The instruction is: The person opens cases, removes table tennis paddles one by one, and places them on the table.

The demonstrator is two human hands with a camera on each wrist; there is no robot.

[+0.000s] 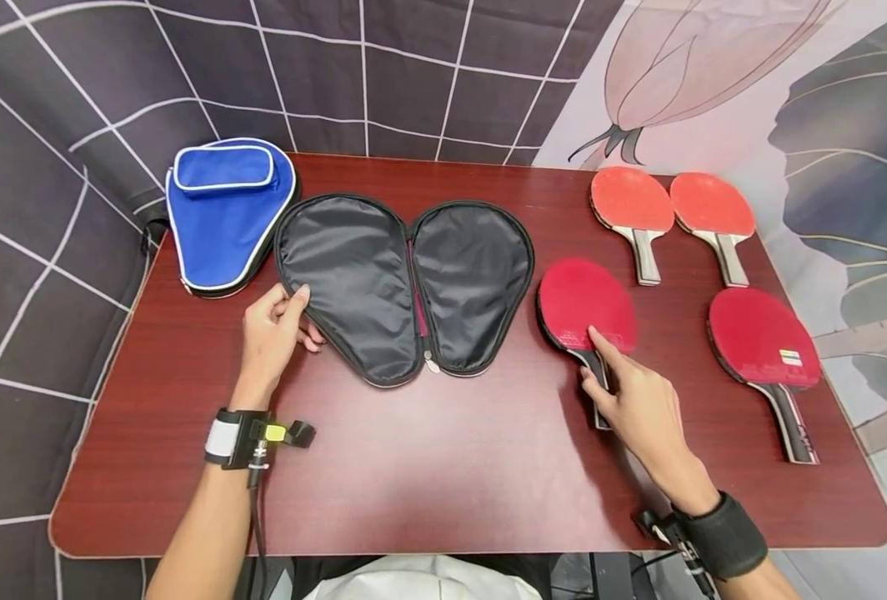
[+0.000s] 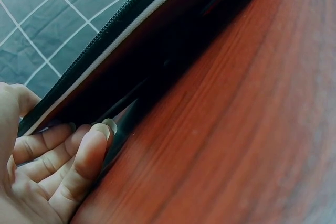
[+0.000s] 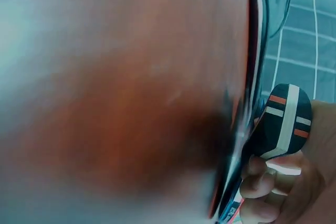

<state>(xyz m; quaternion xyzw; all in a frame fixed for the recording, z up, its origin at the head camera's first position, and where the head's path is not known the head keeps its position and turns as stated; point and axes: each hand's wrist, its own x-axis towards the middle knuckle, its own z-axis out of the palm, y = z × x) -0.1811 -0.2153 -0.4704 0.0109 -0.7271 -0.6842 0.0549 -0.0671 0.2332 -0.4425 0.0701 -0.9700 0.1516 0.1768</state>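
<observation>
A black table tennis paddle case (image 1: 349, 283) lies unzipped and spread flat in two halves, with its lining up. My left hand (image 1: 269, 333) pinches the left edge of that case, thumb on top and fingers underneath. Close up in the left wrist view, the zipper edge (image 2: 100, 38) rises at a slant above the table. To the right, my right hand (image 1: 642, 408) holds a red table tennis paddle (image 1: 589, 304) by its handle, index finger laid along the rubber. The right wrist view shows the striped handle end (image 3: 286, 121) with fingers curled beneath it.
A zipped blue paddle case (image 1: 226, 221) with white piping lies at the back left. Two orange-red paddles (image 1: 631, 200) (image 1: 712, 204) rest at the back right. Another red paddle (image 1: 762, 337) is near the right edge of the brown table (image 1: 451, 467). Grid-patterned cloth (image 1: 406, 75) hangs behind.
</observation>
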